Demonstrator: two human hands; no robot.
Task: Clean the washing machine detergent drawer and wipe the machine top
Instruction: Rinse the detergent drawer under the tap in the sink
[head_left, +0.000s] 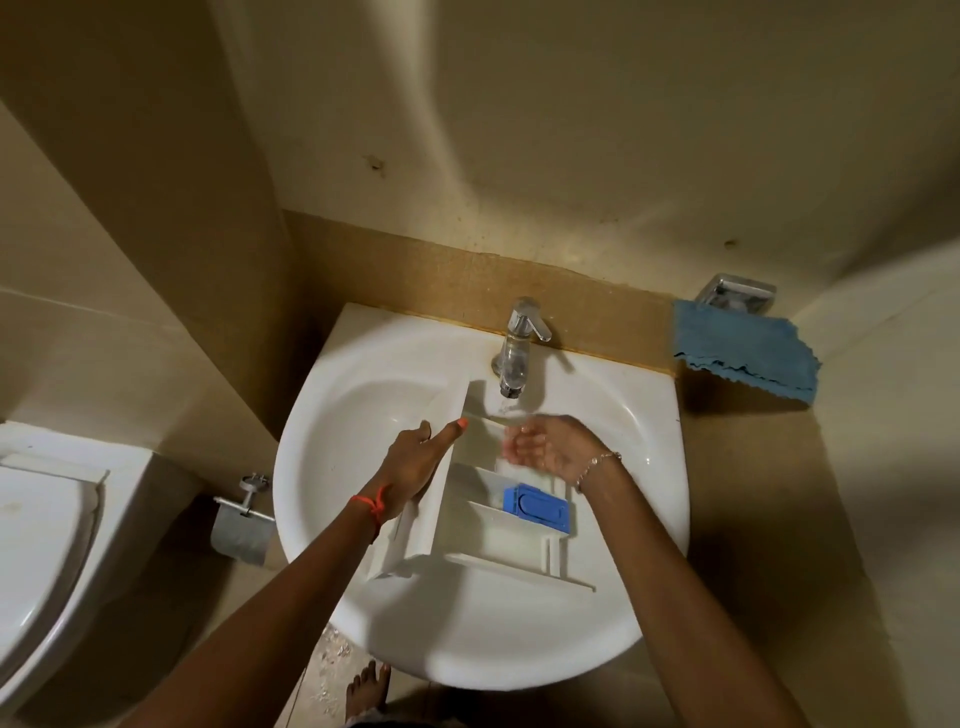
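Note:
A white detergent drawer (457, 525) with a blue insert (537, 506) lies across the white sink (363, 364), its far end under the tap (514, 358). Water runs from the tap onto the drawer's far compartment. My left hand (415, 467) grips the drawer's left side wall, thumb along its top edge. My right hand (550, 447) is cupped with fingers apart over the far compartment, under the stream, holding nothing. A blue cloth (743, 353) hangs on the wall at the right of the sink.
A chrome soap dish (737, 293) is fixed above the cloth. A toilet (41, 545) stands at the left, with a paper holder (241, 519) beside the sink. A bare foot (369, 686) shows below the basin.

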